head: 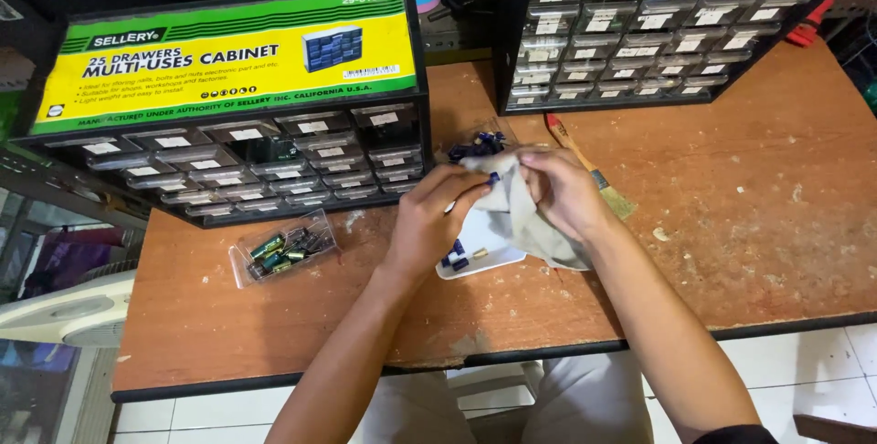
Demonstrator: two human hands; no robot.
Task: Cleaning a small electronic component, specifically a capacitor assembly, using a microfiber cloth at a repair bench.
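Worn wooden desk [731, 225], mid-back: left hand [429, 220] and right hand [566, 190] both pinching soft grey cloth [521, 216]. Limp, light; best gripped by bunched folds.

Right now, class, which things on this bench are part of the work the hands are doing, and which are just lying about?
In use:
left hand
right hand
grey cloth
small blue parts on the white tray

Lying about:
paintbrush
clear drawer of green parts
two drawer cabinets
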